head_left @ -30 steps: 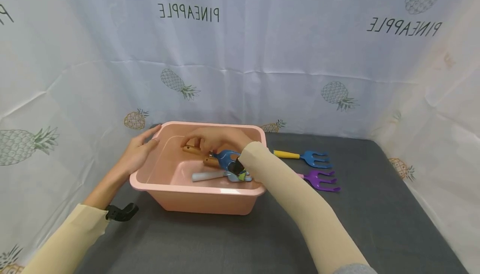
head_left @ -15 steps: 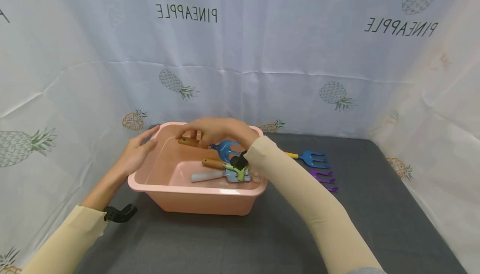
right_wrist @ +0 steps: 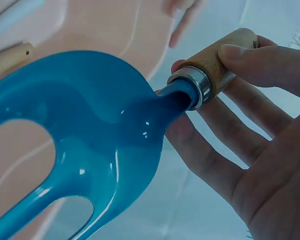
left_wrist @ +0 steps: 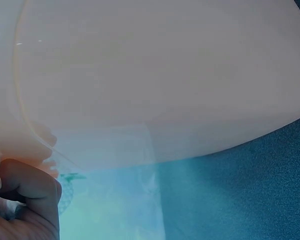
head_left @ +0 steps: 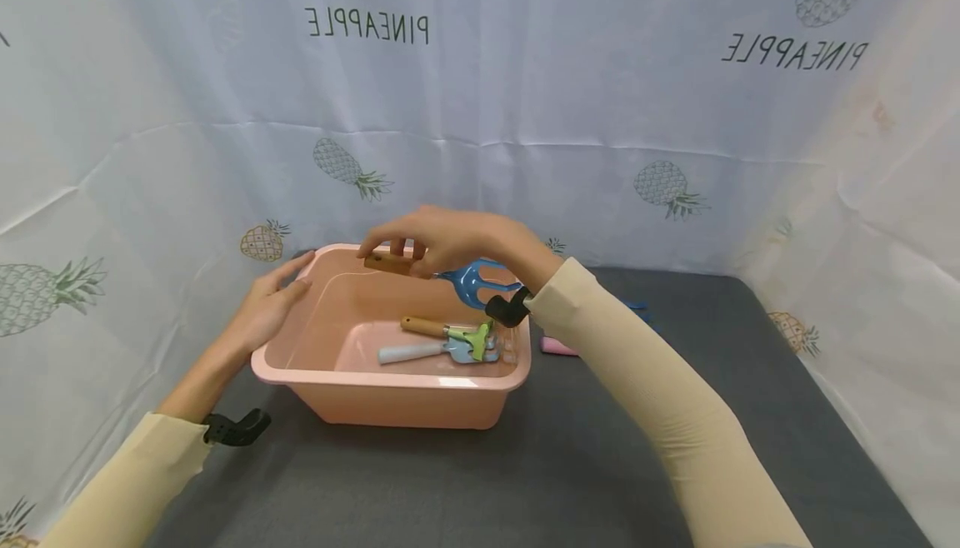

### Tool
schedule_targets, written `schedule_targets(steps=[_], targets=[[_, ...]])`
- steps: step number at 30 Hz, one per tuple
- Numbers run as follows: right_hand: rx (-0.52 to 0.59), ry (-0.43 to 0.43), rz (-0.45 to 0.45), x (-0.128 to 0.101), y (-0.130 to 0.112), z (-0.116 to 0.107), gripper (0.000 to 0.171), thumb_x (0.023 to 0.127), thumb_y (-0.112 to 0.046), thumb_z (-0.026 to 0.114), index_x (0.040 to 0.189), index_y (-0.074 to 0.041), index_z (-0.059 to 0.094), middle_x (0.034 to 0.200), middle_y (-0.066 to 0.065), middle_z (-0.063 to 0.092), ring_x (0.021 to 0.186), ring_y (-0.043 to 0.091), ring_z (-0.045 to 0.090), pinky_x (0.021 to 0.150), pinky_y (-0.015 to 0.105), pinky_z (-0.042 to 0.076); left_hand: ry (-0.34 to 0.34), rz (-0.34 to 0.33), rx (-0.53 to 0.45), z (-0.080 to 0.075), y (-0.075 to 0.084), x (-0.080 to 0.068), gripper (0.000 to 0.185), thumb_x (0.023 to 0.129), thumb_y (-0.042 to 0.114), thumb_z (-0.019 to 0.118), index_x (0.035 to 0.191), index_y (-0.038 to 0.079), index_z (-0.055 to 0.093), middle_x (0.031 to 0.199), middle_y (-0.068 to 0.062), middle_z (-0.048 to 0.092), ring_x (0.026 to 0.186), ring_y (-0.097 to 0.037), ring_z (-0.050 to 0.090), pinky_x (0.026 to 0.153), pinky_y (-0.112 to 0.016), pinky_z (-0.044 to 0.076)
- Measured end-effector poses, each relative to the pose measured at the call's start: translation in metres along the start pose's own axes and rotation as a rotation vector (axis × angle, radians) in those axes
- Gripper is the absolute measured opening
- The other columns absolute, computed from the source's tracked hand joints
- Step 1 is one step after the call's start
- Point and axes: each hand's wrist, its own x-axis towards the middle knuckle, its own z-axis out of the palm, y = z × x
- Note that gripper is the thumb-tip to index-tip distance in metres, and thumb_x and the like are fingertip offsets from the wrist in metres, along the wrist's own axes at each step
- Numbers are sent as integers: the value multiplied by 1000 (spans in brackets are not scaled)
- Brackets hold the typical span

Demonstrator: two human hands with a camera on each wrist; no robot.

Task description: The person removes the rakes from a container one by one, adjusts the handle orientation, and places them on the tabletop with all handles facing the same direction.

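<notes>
My right hand (head_left: 450, 240) pinches the wooden handle (right_wrist: 215, 57) of a blue hand fork (head_left: 468, 283) and holds it above the pink basin (head_left: 390, 380). In the right wrist view the thumb lies on one side of the handle and the fingers on the other; the blue fork head (right_wrist: 105, 115) fills much of that view. At the basin's left side, my left hand (head_left: 262, 311) grips the rim. Inside the basin lie a green tool (head_left: 423, 326) with a wooden handle and a light blue fork (head_left: 412, 352) with a pale handle.
Right of the basin, a pink handle (head_left: 558, 346) lies on the dark grey table (head_left: 450, 481). A blue fork's tines (head_left: 637, 306) show beyond my right sleeve, which hides the rest. A white curtain (head_left: 480, 73) with pineapple prints encloses the back and sides.
The blue hand fork has risen from inside the basin to above it in my right hand, moving slightly rightward. My right forearm now covers more of the tools on the table. My left hand stays put.
</notes>
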Motion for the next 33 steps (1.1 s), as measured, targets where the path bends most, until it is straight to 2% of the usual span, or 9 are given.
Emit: schedule_targets(steps=[3, 7, 16, 18, 22, 24, 30, 31, 33], targets=[[-20, 23, -17, -11, -3, -3, 56, 95, 0, 59, 144, -28, 58, 130, 0, 67, 105, 18, 70, 89, 29, 58, -6, -7, -16, 0, -1, -1, 58, 113, 33, 37, 166, 15, 23, 160, -32, 37, 116, -36, 67, 75, -20, 58], [-51, 48, -31, -27, -7, -6, 51, 97, -4, 60, 142, -29, 60, 129, -6, 68, 104, 13, 70, 92, 29, 56, -8, -5, -17, 0, -1, -1, 58, 113, 32, 38, 166, 15, 24, 161, -32, 36, 115, -30, 68, 76, -20, 58], [-44, 58, -15, -63, -8, -12, 56, 96, -1, 56, 141, -33, 59, 129, -9, 69, 101, 10, 72, 92, 28, 57, -7, 3, 4, 0, 0, -3, 58, 113, 33, 37, 166, 14, 24, 164, -31, 31, 125, -39, 60, 77, -16, 55], [-52, 59, -7, -70, -7, -13, 58, 95, 1, 54, 142, -33, 59, 128, -10, 69, 101, 9, 71, 92, 28, 56, -8, 2, 8, 0, 0, -3, 58, 113, 33, 37, 166, 14, 24, 164, -31, 31, 122, -33, 62, 77, -16, 55], [-70, 53, 7, -85, -5, -12, 60, 95, 2, 53, 143, -33, 59, 133, -11, 67, 106, 9, 70, 95, 27, 56, -11, -3, -1, -1, 0, -2, 58, 113, 34, 38, 166, 15, 24, 163, -31, 33, 109, -9, 65, 76, -17, 56], [-80, 53, 3, -93, -4, -12, 58, 96, 2, 53, 143, -31, 59, 135, -10, 67, 111, 10, 68, 96, 27, 56, -10, -3, -2, 0, 0, -2, 58, 113, 33, 38, 166, 14, 24, 162, -32, 34, 106, -4, 64, 76, -17, 56], [-111, 65, 2, -119, 2, -6, 44, 102, -6, 58, 142, -25, 61, 135, -9, 68, 116, 14, 68, 96, 31, 58, -13, -2, 6, 0, 0, -1, 58, 113, 33, 38, 166, 15, 23, 164, -31, 31, 120, -29, 64, 76, -17, 55], [-109, 64, 13, -124, 3, -4, 44, 102, -7, 59, 142, -25, 62, 136, -8, 68, 115, 15, 69, 96, 33, 58, -13, -2, 6, 0, 0, -1, 58, 113, 33, 38, 166, 15, 23, 163, -31, 32, 119, -29, 65, 76, -18, 56], [-101, 67, 42, -134, 5, 0, 44, 102, -8, 61, 143, -25, 62, 135, -7, 69, 113, 17, 70, 96, 37, 59, -12, 3, 11, 0, 0, -1, 58, 113, 33, 38, 166, 14, 23, 163, -32, 31, 113, -19, 67, 76, -17, 55]])
